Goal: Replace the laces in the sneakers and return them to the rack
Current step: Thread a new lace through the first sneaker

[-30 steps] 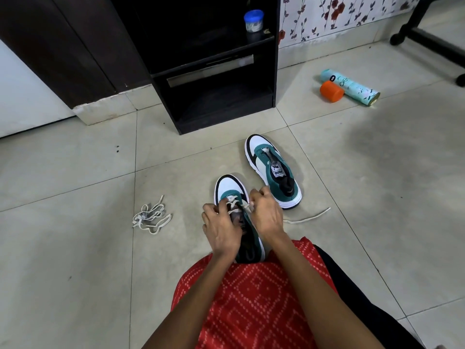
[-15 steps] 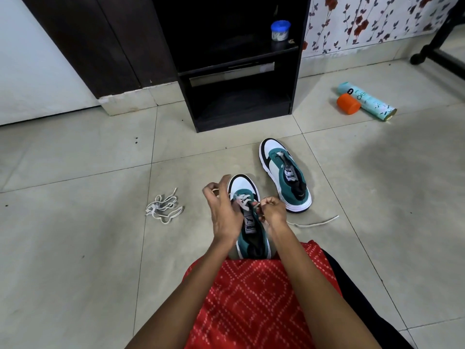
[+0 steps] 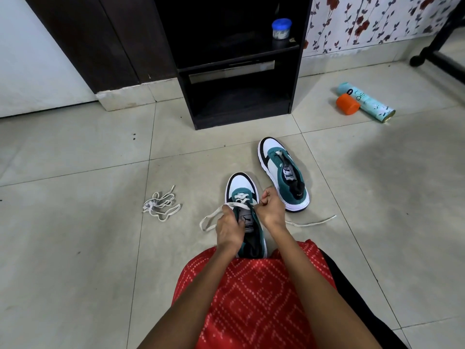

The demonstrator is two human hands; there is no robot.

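Left hand (image 3: 230, 229) dropped back, gripping lace (image 3: 240, 197).

PUMA on both sneaker tongues (image 3: 288, 175)

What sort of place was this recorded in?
Most likely a room in a home: a tiled floor, floral wallpaper above a tile skirting, and a dark rack standing against the wall.
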